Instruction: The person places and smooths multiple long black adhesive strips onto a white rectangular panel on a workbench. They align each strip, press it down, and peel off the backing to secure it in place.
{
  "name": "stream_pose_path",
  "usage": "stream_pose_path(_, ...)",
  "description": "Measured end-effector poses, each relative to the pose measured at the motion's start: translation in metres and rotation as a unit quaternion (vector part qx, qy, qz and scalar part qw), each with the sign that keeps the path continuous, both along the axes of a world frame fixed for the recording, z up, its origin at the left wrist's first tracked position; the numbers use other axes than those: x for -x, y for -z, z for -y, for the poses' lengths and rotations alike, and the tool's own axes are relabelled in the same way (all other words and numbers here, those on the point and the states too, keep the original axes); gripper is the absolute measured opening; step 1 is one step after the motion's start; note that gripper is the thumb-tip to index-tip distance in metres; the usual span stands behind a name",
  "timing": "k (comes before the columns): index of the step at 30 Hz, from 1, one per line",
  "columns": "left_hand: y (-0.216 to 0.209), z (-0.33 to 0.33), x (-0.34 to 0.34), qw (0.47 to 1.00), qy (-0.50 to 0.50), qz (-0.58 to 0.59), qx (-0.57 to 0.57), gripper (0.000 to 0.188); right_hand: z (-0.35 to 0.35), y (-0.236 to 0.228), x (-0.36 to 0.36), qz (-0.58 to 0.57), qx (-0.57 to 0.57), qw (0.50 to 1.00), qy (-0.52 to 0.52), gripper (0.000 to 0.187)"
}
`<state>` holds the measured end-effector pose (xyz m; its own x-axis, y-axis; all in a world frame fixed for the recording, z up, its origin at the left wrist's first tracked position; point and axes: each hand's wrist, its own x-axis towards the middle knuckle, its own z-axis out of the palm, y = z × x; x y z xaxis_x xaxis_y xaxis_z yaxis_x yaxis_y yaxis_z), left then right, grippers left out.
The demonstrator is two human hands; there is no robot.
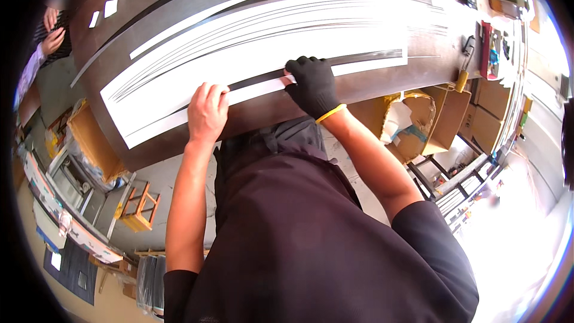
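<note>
A long white sheet (251, 54) lies on the brown table, with several thin dark strips (239, 36) along its far part. Near its front edge runs a flat dark strip (365, 57). My left hand (207, 110) is bare, its fingers bent and closed on this strip toward the left. Farther right, my right hand (314, 84), in a black glove with a yellow cuff, pinches the same strip; its bare thumb and fingertip parts show at the glove's edge. The strip's stretch beneath my fingers is hidden.
The brown table (98, 72) has its front edge against my body. Another person's hands (52, 33) are at the far left. A yellow-handled tool (463, 75) lies at the right edge. Open cardboard boxes (451, 116) stand below right; an orange stool (139, 206) is below left.
</note>
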<state>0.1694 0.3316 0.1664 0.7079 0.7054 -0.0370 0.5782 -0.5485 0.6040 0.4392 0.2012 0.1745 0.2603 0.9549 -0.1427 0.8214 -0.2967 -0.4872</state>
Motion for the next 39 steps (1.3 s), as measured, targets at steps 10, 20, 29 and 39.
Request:
stream_pose_path(10, -0.002, -0.010, 0.017, 0.999, 0.011, -0.044, 0.020, 0.015, 0.089, 0.002, -0.175, 0.072, 0.002, 0.990, 0.121, 0.025)
stream_pose_path(20, -0.004, -0.019, 0.039, 0.998, -0.017, -0.052, 0.031, 0.009, 0.178, 0.054, -0.316, 0.269, 0.032, 0.940, 0.207, 0.029)
stream_pose_path(29, -0.017, -0.051, 0.129, 0.991, -0.057, -0.122, -0.023, 0.009, 0.121, 0.013, -0.166, 0.168, -0.052, 0.982, 0.076, 0.020)
stream_pose_path(39, -0.013, -0.109, 0.283, 0.970, -0.135, -0.202, -0.032, 0.013, 0.107, -0.010, -0.086, 0.078, -0.058, 0.993, 0.068, 0.030)
